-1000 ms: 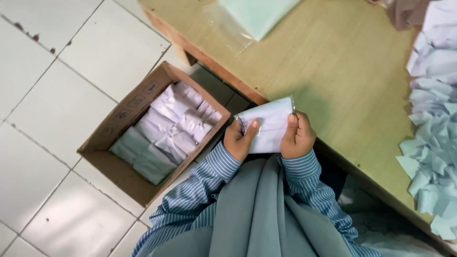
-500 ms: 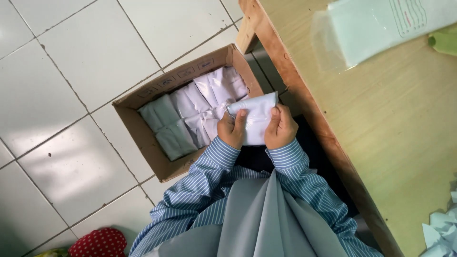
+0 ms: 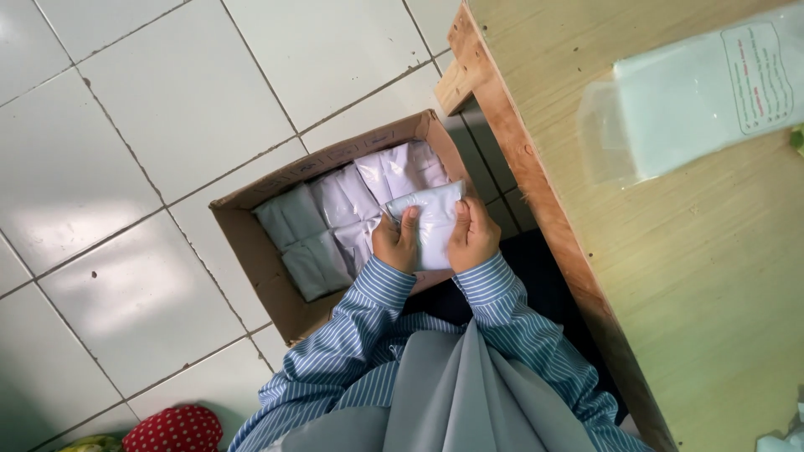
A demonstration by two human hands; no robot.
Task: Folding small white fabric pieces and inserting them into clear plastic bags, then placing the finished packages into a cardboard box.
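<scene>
**Packet held in both hands over open carton**

Nearest the camera: grey cloth and two blue striped sleeves, cut off by the bottom edge. A red dotted item [image 3: 174,429] is seen at the lower left, partly cropped; its kind cannot be told.

One white packet [image 3: 431,224] is gripped from both sides. Left hand [image 3: 396,243]: thumb laid on the packet's face, fingers closed round its left edge. Right hand [image 3: 471,238]: same grip on the right edge. The fingers behind the packet are hidden.

The packet is held just above the right end of the cardboard box [image 3: 251,243], which stands on the white tiled floor [image 3: 151,109]. The box's near right corner is covered by the hands and sleeves. Inside, roughly six packed pouches [image 3: 335,222] are counted in two rows, lying flat and touching; the exact count is uncertain, since some are hidden under the held packet. The box looks nearly full, with little free room seen.

The box's right end sits just beside the wooden surface [image 3: 670,276]; a narrow gap is left between box and surface edge. Open floor is seen to the left of and beyond the box.

Far side: one clear plastic bag with pale green contents [image 3: 695,109] lies on the surface, cut off at the right edge. A white scrap at the lower right corner is too cropped to identify.
</scene>
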